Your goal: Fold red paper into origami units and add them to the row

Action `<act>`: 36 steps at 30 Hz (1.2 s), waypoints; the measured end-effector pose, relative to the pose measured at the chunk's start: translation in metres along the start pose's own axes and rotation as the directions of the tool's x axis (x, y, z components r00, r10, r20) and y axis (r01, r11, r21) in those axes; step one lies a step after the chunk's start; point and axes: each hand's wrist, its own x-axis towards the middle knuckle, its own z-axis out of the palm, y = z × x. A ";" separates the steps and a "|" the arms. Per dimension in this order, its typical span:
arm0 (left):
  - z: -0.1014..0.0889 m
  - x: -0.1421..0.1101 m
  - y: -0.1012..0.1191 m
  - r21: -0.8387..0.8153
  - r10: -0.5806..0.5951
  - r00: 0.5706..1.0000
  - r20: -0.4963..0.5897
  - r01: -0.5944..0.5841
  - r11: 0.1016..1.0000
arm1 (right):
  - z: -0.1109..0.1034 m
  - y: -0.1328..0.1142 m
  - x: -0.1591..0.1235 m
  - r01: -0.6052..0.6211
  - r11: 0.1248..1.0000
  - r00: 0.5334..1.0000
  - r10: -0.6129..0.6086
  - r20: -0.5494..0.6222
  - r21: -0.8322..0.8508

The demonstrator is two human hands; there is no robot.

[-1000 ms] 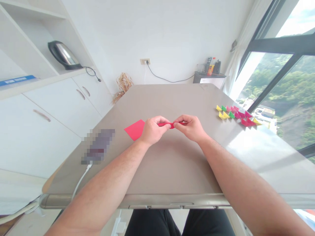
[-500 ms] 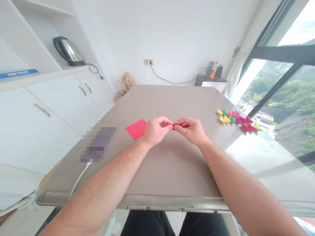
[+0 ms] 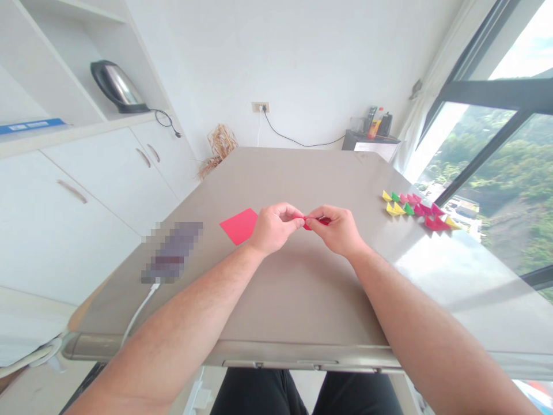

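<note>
A small folded piece of red paper (image 3: pixel 307 225) is pinched between both hands above the middle of the table. My left hand (image 3: pixel 276 226) grips its left end between thumb and fingers. My right hand (image 3: pixel 335 226) is closed on the right part, thumb toward me, and the fingertips of both hands nearly meet. Fingers hide most of the paper, so its exact shape does not show. A flat sheet of red paper (image 3: pixel 238 226) lies on the table just left of my left hand, partly covered by it.
Several folded paper boats (image 3: pixel 417 210) in yellow, green, pink and red stand in rows at the right. A blurred-out dark device (image 3: pixel 177 251) with a white cable (image 3: pixel 140 311) lies at the left of the table (image 3: pixel 298 311). An electric kettle (image 3: pixel 118 86) sits on a shelf.
The view has shifted slightly. My hands stay together at the same place, and less of the red paper shows by my left fingers than before.
</note>
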 end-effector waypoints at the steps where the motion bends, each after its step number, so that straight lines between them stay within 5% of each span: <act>1: 0.000 0.000 0.000 -0.003 -0.002 1.000 0.000 0.002 1.000 | 0.000 0.000 0.000 0.011 1.000 1.000 -0.011 -0.002 -0.014; 17: -0.004 0.002 -0.003 0.032 -0.050 0.999 -0.015 0.050 0.998 | 0.000 0.001 0.002 -0.032 0.999 0.999 0.032 0.007 -0.007; 23: -0.002 0.001 -0.004 0.090 0.022 0.997 0.071 -0.028 0.996 | -0.002 0.001 0.002 -0.050 0.999 0.999 0.050 0.009 -0.006; 36: -0.007 0.005 -0.011 0.191 0.031 0.998 -0.051 -0.020 0.981 | -0.002 0.005 0.004 -0.096 0.995 0.995 0.096 -0.013 0.037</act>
